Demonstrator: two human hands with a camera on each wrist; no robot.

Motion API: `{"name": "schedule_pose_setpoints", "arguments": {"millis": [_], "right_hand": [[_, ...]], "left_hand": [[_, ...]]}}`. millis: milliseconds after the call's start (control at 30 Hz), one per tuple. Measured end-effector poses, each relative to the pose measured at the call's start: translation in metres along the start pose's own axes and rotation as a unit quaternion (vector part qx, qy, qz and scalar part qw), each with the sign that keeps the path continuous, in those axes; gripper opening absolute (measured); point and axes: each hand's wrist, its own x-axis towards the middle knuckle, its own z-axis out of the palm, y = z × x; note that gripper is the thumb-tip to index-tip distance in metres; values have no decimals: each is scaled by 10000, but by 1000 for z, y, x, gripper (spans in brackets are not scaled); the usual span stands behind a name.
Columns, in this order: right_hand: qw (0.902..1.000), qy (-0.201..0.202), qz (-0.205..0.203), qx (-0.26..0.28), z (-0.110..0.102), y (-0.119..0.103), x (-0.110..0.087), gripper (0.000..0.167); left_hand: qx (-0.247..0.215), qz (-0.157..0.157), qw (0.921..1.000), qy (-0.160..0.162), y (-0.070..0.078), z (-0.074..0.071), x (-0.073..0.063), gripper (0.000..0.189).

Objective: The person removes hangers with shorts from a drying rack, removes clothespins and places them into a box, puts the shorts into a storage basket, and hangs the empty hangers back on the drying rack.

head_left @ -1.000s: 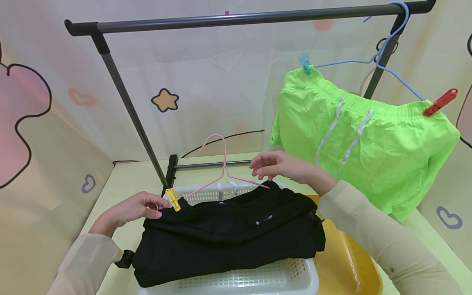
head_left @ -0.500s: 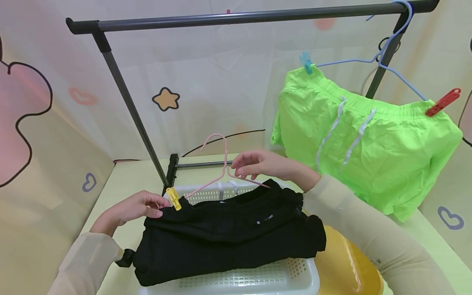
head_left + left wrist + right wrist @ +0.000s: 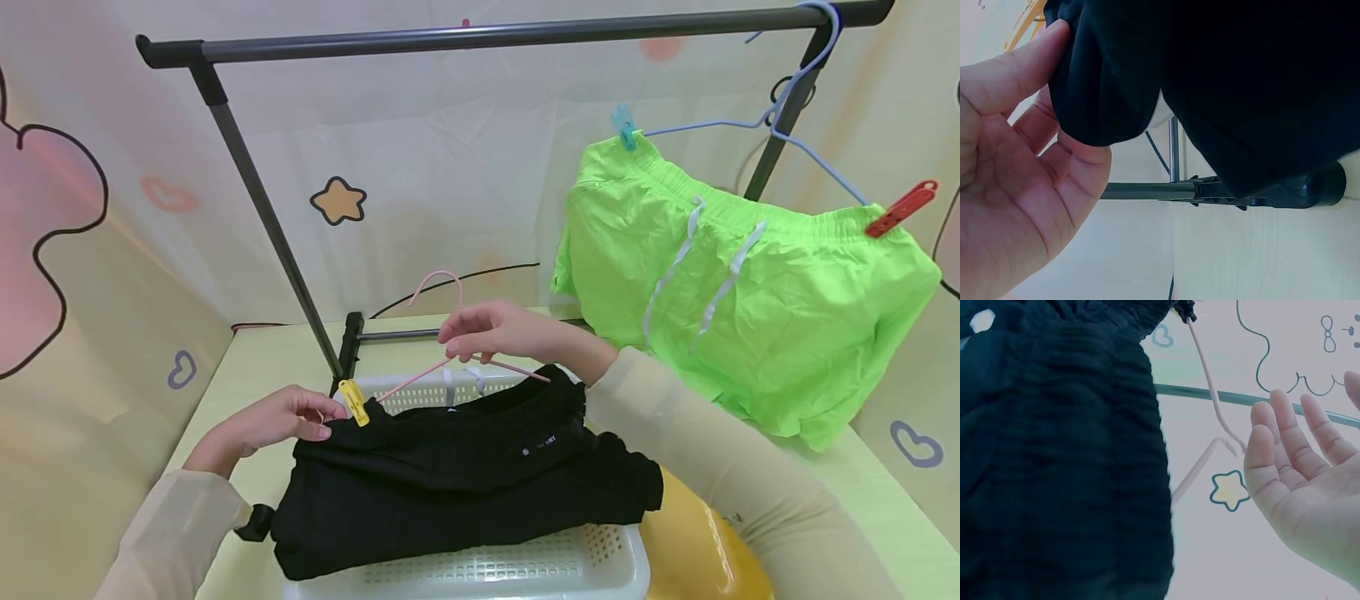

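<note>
Black shorts (image 3: 465, 475) with a gathered elastic waistband lie over a white basket. A pink hanger (image 3: 420, 379) reaches into their waist, and a yellow clothespin (image 3: 353, 403) clips the left corner. Thumb and fingers of my left hand (image 3: 277, 423) pinch the waistband beside the clothespin; the left wrist view shows the cloth (image 3: 1110, 69) folded between them. My right hand (image 3: 502, 333) is over the hanger's neck, hiding it in the head view. In the right wrist view that hand (image 3: 1310, 469) has loosely bent fingers, thumb tip right beside the hanger's neck (image 3: 1229, 434).
A dark rack bar (image 3: 480, 38) crosses above. Bright green shorts (image 3: 750, 292) hang at its right end from a blue hanger (image 3: 712, 127), held by a blue clothespin (image 3: 623, 127) and a red clothespin (image 3: 902, 208). The white basket (image 3: 637, 567) stands beside a yellow basin (image 3: 697, 533).
My right hand has moved left from the right corner of the black shorts, along the pink hanger's arm, to its neck. The left hand keeps its pinch.
</note>
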Motion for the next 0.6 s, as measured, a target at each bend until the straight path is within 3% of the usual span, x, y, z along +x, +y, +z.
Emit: {"name": "schedule_pose_setpoints", "arguments": {"millis": [600], "right_hand": [[9999,-95,45,-132,27,-9,34,27]], "left_hand": [[12,53,10000,5,-2,-1,1,30]]}}
